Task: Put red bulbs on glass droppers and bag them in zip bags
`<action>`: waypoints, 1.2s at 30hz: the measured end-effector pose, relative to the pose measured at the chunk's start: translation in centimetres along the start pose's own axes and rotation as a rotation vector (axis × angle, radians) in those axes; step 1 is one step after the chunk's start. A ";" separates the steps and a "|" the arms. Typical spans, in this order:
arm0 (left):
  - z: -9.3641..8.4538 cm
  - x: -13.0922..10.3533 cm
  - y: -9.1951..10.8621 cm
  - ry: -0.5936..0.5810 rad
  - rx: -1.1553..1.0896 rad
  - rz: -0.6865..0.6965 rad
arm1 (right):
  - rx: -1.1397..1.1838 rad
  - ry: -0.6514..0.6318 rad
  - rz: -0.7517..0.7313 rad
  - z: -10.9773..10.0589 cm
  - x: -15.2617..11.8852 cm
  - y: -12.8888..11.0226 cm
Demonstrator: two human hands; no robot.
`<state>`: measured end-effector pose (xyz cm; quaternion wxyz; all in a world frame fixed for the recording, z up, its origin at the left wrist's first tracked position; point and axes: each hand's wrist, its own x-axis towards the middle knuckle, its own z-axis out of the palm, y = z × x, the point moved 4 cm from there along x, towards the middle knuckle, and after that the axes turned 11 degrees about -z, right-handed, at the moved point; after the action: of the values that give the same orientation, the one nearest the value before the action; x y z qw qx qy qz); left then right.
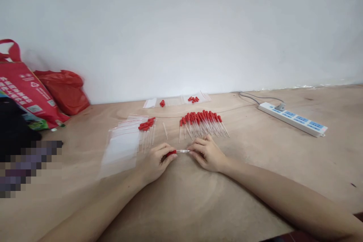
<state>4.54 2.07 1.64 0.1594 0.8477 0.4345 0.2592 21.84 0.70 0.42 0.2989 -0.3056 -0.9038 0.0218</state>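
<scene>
The dropper is held just above or against the table, in front of the loose parts; contact with the surface cannot be confirmed. Its red bulb is gripped between the thumb and fingers of the left hand. The far end of its clear tube is pinched by the right hand. Both grips are closed on the dropper. Whether the bulb is fully seated cannot be told, as the joint is partly covered by fingers.

By appearance, the work is well advanced. A row of finished droppers is laid out beyond the right hand, bulbs fitted. Parts apparently left to be joined are found in two places: loose red bulbs and bare tubes beside the plastic bags at left, and a further set of bulbs and tubes near the wall. A single tube is placed apart between the left set and the row.

The long axis of the held dropper is laid crosswise, nearly level, with the bulb directed left and the tube directed right.
</scene>
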 end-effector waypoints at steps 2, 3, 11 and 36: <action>0.0 0.0 0.0 -0.001 -0.014 0.013 | 0.009 -0.004 -0.022 0.1 0.0 0.0; -0.1 -0.1 0.1 -0.002 -0.019 0.021 | 0.013 -0.007 -0.035 0.1 0.0 0.0; 0.2 -0.6 0.6 -0.053 0.086 0.146 | -0.033 -0.041 -0.117 0.2 0.2 0.4; 0.7 -0.6 1.3 -0.002 0.128 0.273 | -0.058 -0.174 -0.035 1.1 0.9 -1.2</action>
<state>5.50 0.84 1.57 0.0686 0.9076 0.3308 0.2493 19.98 0.40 0.27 0.2105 -0.2953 -0.9318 0.0169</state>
